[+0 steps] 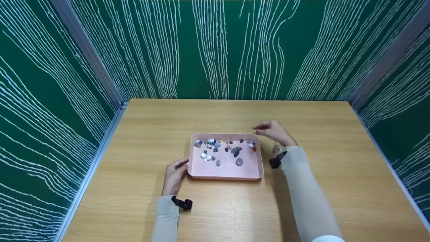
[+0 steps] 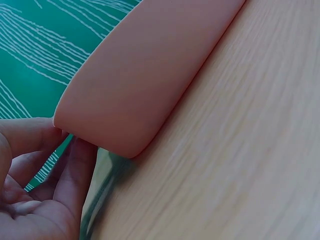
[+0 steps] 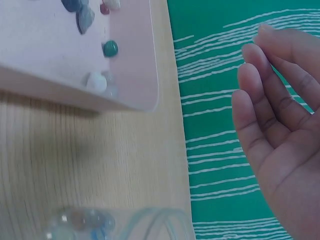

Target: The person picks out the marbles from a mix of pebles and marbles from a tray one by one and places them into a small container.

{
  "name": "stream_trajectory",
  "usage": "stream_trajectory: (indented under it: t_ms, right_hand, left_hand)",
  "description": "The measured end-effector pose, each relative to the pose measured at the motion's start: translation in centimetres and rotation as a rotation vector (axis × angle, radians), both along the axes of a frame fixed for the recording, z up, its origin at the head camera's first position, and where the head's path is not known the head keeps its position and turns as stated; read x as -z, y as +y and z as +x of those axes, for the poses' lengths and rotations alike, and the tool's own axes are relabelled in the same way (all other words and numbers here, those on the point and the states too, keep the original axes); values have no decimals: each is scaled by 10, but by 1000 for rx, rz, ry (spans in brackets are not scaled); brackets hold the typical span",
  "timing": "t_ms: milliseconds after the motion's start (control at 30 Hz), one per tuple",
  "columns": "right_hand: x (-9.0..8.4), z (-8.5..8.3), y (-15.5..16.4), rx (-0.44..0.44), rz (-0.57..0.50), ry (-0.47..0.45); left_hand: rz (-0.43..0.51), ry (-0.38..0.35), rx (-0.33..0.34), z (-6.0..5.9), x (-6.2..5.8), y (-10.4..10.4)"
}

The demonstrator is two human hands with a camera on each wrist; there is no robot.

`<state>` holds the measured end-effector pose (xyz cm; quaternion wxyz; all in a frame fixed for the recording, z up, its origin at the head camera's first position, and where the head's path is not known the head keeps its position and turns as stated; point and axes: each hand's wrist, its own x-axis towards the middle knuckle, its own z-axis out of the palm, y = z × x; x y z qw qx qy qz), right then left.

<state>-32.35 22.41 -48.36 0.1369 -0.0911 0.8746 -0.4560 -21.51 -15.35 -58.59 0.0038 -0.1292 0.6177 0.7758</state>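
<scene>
the pink tray (image 1: pixel 225 171) of small stones (image 1: pixel 224 150) sits mid-tabletop (image 1: pixel 336 188). left hand (image 1: pixel 174 175) touches the tray's near-left corner, fingers straight. right hand (image 1: pixel 273 131) hovers just beyond its far-right corner, fingers loosely curled, holding nothing.

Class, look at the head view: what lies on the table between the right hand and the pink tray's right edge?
Between the right hand and the pink tray stands a clear container; the right wrist view shows small stones inside it.
</scene>
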Motion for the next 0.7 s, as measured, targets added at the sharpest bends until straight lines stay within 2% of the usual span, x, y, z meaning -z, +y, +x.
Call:
stream_trajectory:
  t_ms: [200, 333, 500, 700]
  right_hand:
    - [1, -2, -15, -7, -13, -10]
    - [3, -4, -23, -25, -26, -5]
    - [6, -7, -34, -68, -31, 35]
    - [8, -9, -49, -98, -11, 59]
  left_hand:
    - [2, -22, 0, -1, 0, 0]
    - [23, -2, 7, -1, 0, 0]
    - [30, 15, 1, -1, 1, 0]
    - [22, -4, -2, -3, 1, 1]
